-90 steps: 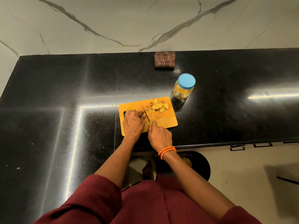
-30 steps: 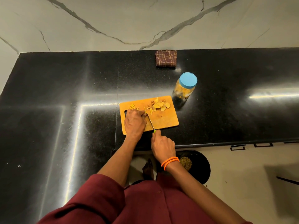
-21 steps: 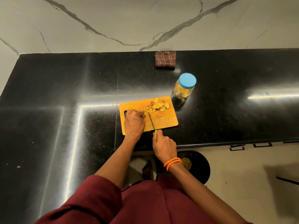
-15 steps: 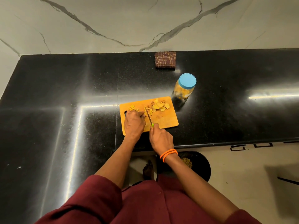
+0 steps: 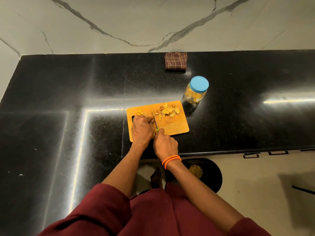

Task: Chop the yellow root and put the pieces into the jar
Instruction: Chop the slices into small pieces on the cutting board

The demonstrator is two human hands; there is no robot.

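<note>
An orange cutting board (image 5: pixel 175 126) lies near the counter's front edge. Cut yellow root slices (image 5: pixel 168 110) are piled at its far right, and a few small bits (image 5: pixel 141 113) sit at its far left. My left hand (image 5: pixel 142 130) is curled over a root piece that it hides. My right hand (image 5: pixel 165 144) grips the green handle of a small knife (image 5: pixel 154 120), whose blade lies right beside my left fingers. The jar (image 5: pixel 196 91), with its blue lid on and yellow pieces inside, stands just behind the board's right corner.
The black stone counter (image 5: pixel 68 99) runs back to a marble wall. A folded checked cloth (image 5: pixel 175 61) lies at the back. Below the counter's front edge a black bin (image 5: pixel 213 174) with scraps stands on the floor.
The knife was drawn back toward me about a second ago, then pushed forward again beside my left fingers. My left hand stayed on the board.
</note>
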